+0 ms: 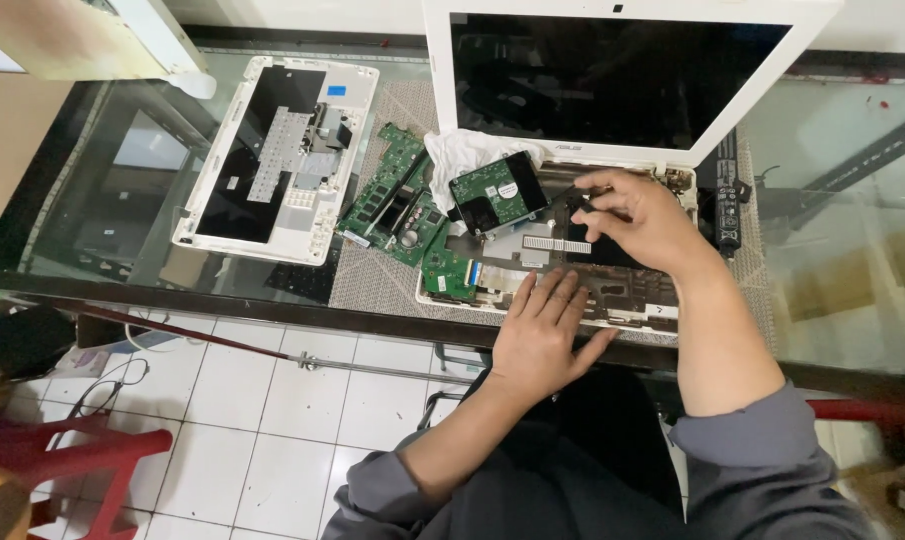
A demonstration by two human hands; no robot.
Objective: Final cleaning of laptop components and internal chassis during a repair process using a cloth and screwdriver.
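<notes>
Right hand (638, 215) pinches small black part — hard drive (498, 192) just left; left hand (543, 335) flat, empty.

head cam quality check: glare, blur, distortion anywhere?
Head view: sharp overall; glare and reflections on the glass table and the dark laptop screen; wide-angle bowing at the edges; soft shadow under the right hand; left hand evenly lit.

Your dark screen (613, 75) stands upright in a white frame. A white label (507, 189) sits on the green drive (497, 192).
</notes>
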